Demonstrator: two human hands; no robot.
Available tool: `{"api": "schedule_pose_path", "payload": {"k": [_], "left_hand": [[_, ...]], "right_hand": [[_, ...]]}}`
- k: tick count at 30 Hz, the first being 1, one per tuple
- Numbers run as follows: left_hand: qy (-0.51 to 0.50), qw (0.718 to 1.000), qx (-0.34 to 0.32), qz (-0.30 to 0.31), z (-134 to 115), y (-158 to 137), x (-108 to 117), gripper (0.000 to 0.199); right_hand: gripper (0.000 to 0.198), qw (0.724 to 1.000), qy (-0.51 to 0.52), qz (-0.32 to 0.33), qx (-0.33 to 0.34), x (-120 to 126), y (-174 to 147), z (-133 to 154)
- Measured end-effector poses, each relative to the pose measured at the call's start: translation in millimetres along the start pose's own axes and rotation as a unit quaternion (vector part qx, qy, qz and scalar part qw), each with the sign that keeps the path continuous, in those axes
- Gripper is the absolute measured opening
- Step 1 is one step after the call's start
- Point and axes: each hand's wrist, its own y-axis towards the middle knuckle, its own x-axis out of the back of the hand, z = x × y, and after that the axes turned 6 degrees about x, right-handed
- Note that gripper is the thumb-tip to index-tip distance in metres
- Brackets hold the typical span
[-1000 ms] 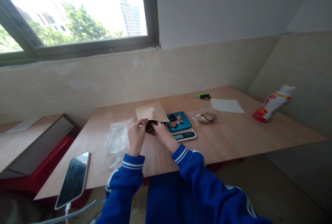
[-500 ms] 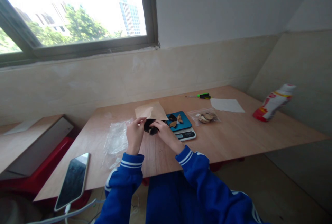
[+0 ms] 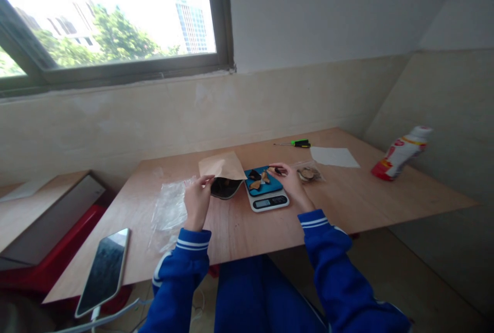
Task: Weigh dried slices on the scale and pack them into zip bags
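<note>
My left hand (image 3: 198, 200) pinches the rim of a brown paper bag (image 3: 224, 164), whose mouth gapes toward me and shows a dark inside. Over the right side of a digital kitchen scale (image 3: 266, 200) with a blue top, my right hand (image 3: 289, 178) holds a dried, dark-and-tan piece (image 3: 275, 170) between its fingertips. Several similar dried pieces (image 3: 255, 185), brown and black, lie on the scale's blue platform. The scale's display is too small to read. Just beyond my right hand lies a clear bag of round dried slices (image 3: 307, 174).
Clear plastic bags (image 3: 170, 208) lie left of the paper bag. A phone (image 3: 103, 268) with a cable sits at the table's left edge. Toward the back are a screwdriver (image 3: 300, 143) and a white paper sheet (image 3: 334, 157). A red-and-white bottle (image 3: 400, 154) stands at the right.
My right hand has moved from the paper bag's mouth rightward to above the scale, carrying a dried piece. My left hand has stayed at the bag's rim.
</note>
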Motion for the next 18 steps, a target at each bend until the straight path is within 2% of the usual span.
{"api": "schedule_pose_path", "payload": {"k": [3, 7, 11, 16, 18], "left_hand": [[-0.004, 1.0, -0.004, 0.0, 0, -1, -3, 0.023], [0.004, 1.0, -0.001, 0.004, 0, -1, -3, 0.024], [0.012, 1.0, 0.007, -0.001, -1, 0, 0, 0.024], [0.007, 1.0, 0.013, 0.001, 0, -1, 1, 0.024], [0.008, 1.0, 0.014, 0.001, -1, -1, 0, 0.024]], "right_hand": [[0.026, 0.999, -0.053, -0.005, 0.003, 1, -2, -29], [0.02, 0.996, -0.082, 0.005, 0.017, -10, -4, -45], [0.016, 0.992, -0.119, 0.014, 0.031, -15, -3, -44], [0.021, 0.984, -0.175, -0.003, 0.042, -1, -6, -29], [0.02, 0.978, -0.197, 0.026, 0.057, 6, -10, -20]]}}
